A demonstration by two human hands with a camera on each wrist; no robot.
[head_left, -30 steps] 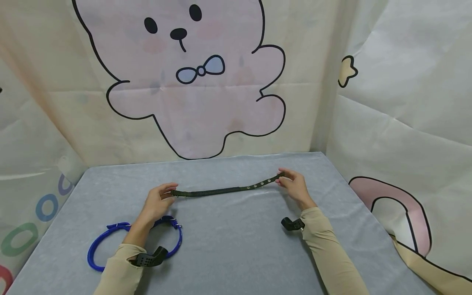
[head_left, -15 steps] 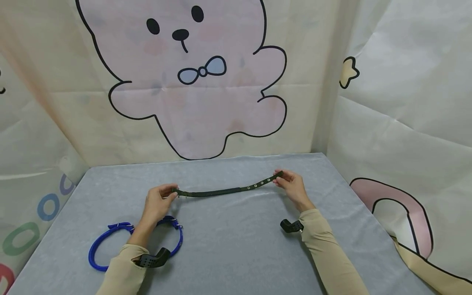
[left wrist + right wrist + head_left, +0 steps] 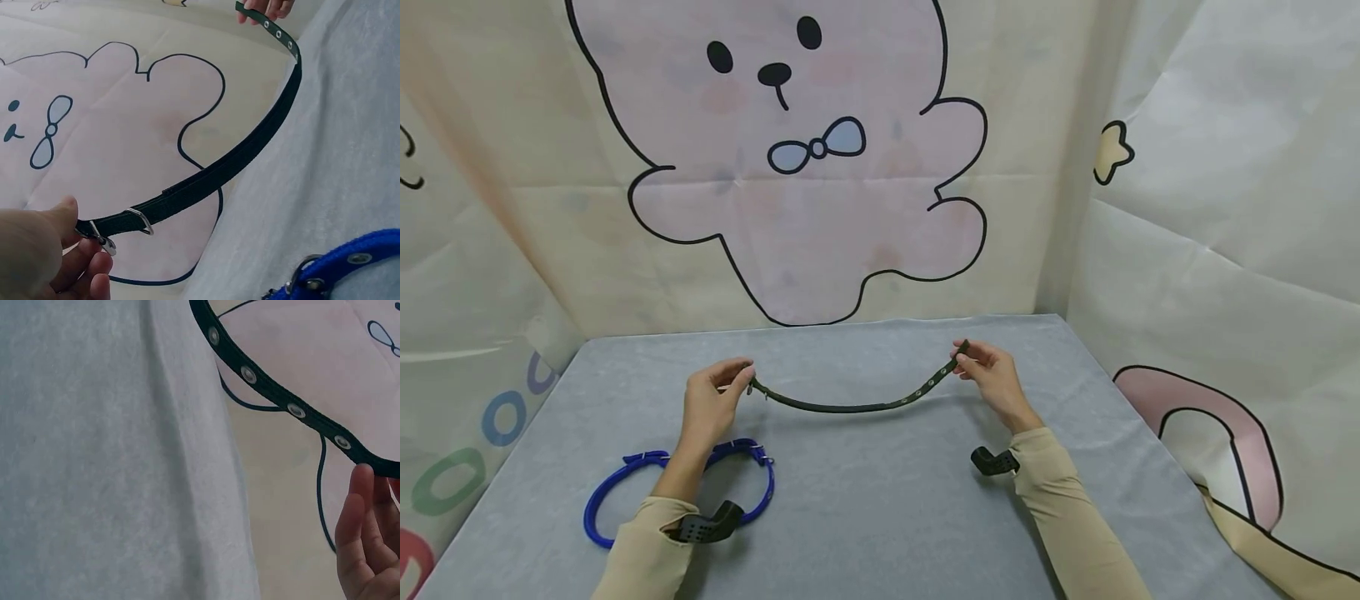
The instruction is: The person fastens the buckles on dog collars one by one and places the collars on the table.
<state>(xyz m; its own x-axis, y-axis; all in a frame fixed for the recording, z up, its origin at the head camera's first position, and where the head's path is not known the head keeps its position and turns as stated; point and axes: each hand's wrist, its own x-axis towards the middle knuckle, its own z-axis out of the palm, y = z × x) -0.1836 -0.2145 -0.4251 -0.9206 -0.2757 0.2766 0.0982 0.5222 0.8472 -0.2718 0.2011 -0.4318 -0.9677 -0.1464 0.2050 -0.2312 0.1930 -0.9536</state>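
Observation:
A dark green pet collar (image 3: pixel 842 408) hangs in a shallow downward curve between both hands, above the table. My left hand (image 3: pixel 711 400) pinches its buckle end; the metal buckle (image 3: pixel 105 242) and a D-ring (image 3: pixel 141 222) show beside the thumb in the left wrist view. My right hand (image 3: pixel 996 385) pinches the other end, near the metal eyelets (image 3: pixel 249 375) along the strap in the right wrist view. Under my left forearm lies a blue collar (image 3: pixel 597 500) formed into a loop on the table, its eyelets and ring partly seen in the left wrist view.
A grey cloth covers the table (image 3: pixel 865 517), whose far edge meets a curtain (image 3: pixel 1015 283) printed with a cartoon bear. More printed sheets (image 3: pixel 1225 208) hang at the left and right sides. Black wrist cameras (image 3: pixel 707 525) sit on both sleeves.
The green collar has gone from nearly straight to a sagging curve. My left hand has risen slightly and turned; my right hand has shifted a little left. The blue collar stays put.

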